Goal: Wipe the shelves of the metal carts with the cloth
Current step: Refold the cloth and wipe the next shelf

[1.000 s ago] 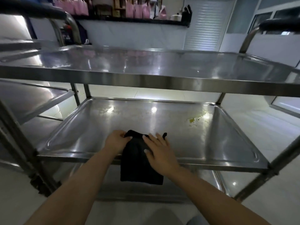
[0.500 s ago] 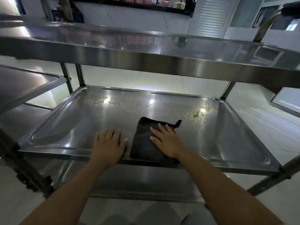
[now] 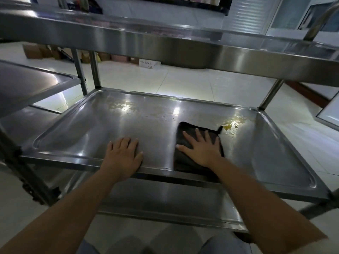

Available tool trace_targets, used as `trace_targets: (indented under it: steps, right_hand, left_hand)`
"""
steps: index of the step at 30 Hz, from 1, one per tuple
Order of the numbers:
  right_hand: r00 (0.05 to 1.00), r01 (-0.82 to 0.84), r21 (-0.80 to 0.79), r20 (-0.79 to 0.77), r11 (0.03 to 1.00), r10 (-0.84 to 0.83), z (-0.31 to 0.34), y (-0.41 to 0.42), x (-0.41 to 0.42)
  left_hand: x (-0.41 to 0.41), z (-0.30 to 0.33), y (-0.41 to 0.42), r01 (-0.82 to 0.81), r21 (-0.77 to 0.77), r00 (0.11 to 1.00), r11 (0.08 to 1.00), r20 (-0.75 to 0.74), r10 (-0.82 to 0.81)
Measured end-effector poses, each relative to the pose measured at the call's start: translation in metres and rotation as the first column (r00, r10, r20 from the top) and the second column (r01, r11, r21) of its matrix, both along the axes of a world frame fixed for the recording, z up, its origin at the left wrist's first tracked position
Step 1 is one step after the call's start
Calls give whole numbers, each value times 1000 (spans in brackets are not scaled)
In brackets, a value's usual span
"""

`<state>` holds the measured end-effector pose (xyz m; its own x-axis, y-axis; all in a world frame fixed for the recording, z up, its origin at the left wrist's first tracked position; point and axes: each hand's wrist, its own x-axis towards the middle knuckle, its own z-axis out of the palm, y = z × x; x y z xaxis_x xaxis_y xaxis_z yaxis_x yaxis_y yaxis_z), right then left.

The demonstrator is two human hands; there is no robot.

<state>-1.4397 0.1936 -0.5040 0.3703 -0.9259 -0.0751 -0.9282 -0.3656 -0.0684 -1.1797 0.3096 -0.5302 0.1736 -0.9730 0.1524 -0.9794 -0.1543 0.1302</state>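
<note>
Now the folded black cloth [image 3: 200,143] lies fully on the middle stainless-steel tray shelf [image 3: 88,132] of the metal cart — a second ago it hung over the front lip, half off the shelf. It has slid rightward and deeper in, its far corner just short of the yellow greasy spill [image 3: 230,124] near the back right.

Right hand [image 3: 200,150]: flat on the cloth, fingers straight and spread, pressing it down — no pinch or grip. Left hand [image 3: 122,154]: flat on bare metal at the front edge, fingers together, holding nothing; it reads as bracing the cart. A second ago it was bunched at the cloth's left edge; half a second ago it was already flat beside the cloth; now the two hands are well apart.

My read: setup is over and the wipe stroke has started, heading for the yellow spill. A second, paler dried stain [image 3: 121,106] sits at the back left, with faint speckling between the two, so most of this shelf is not yet wiped.

Also different from the earlier frames: the viewpoint sits lower and closer, so the top shelf's front rail [image 3: 165,43] crosses higher in view and the boxes on the floor [image 3: 148,63] beyond show under it. Lower shelf [image 3: 165,198] visible under the forearms; its state I cannot tell.
</note>
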Motion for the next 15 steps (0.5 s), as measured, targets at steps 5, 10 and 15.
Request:
trace_targets:
  steps: [5, 10, 15]
  right_hand:
    - [951, 308, 52, -14, 950, -308, 8, -6, -89]
    - [983, 181, 30, 32, 983, -182, 5, 12, -56]
    - [1000, -26, -5, 15, 1000, 26, -6, 15, -66]
  left_hand:
    - [1, 7, -6, -33, 27, 999, 999, 28, 32]
    - [-61, 36, -29, 24, 31, 998, 999, -56, -22]
    - [-141, 23, -52, 152, -75, 986, 986, -53, -156]
